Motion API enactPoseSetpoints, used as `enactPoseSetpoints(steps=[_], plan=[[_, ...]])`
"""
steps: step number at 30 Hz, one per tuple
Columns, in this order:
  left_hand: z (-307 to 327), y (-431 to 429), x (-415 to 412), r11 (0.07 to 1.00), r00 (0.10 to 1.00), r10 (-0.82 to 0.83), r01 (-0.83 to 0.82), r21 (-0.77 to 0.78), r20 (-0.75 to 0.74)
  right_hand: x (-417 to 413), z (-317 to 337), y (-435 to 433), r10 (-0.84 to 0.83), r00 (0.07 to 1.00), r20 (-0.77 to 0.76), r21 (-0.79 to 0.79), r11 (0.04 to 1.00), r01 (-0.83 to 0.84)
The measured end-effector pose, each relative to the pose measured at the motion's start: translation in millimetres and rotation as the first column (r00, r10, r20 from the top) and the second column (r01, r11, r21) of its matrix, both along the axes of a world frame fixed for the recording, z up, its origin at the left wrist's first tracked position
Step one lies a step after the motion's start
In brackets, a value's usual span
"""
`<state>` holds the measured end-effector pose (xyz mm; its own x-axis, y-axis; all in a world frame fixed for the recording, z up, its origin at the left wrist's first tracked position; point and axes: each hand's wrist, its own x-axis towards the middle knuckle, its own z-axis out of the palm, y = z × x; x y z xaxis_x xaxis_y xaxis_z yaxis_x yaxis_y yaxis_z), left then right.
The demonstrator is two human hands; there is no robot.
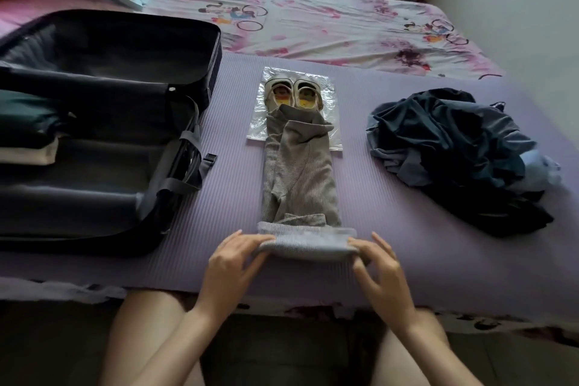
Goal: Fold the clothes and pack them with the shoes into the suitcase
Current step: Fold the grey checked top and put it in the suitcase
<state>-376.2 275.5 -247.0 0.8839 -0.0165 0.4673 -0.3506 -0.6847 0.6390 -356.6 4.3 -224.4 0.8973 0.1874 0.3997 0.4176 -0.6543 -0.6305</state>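
Two hands are at the near end of the grey ribbed garment [297,172], set apart at either side of its rolled-up edge. The left hand [235,257] has its fingers laid over the roll's left end with the thumb tucked below, and the right hand [382,269] pinches the right end with curled fingers. The garment lies folded into a long narrow strip down the middle of the purple mat [391,244]. Its far end is draped over the front of the pair of shoes [294,92], which sit side by side on a clear plastic bag [260,125]. Off to the left the suitcase [125,207] lies open, with folded clothes [28,128], dark green over cream, stacked at its left side. Over on the right, well apart from the strip, a pile of dark clothes [454,150] sits crumpled on the mat.
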Motion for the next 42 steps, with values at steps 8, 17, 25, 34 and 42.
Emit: enactPoseSetpoints(steps=[8,17,25,34,42], plan=[[55.8,-6.2,89.3,0.973,0.971,0.159,-0.185,-0.141,-0.179,93.5,43.0,37.7,-0.111,0.970,-0.214,0.275,0.947,0.169],[25.3,-18.0,170.8,0.845,0.789,0.258,-0.464,-0.266,-0.557,190.2,0.4,58.0,-0.224,0.869,-0.442,0.213,0.914,0.344],[6.7,-9.9,128.5,0.831,0.765,0.153,-0.442,-0.337,-0.625,136.7,-22.0,31.9,-0.175,0.802,-0.571,0.268,0.884,0.384],[7.8,-24.0,106.0,0.892,0.806,0.216,-0.393,-0.224,-0.551,110.2,-25.0,34.6,-0.236,0.810,-0.538,0.261,0.866,0.426],[9.4,-17.8,38.6,0.930,0.825,0.170,-0.314,-0.188,-0.539,40.3,-16.1,22.0,-0.148,0.803,-0.577,0.271,0.893,0.359]])
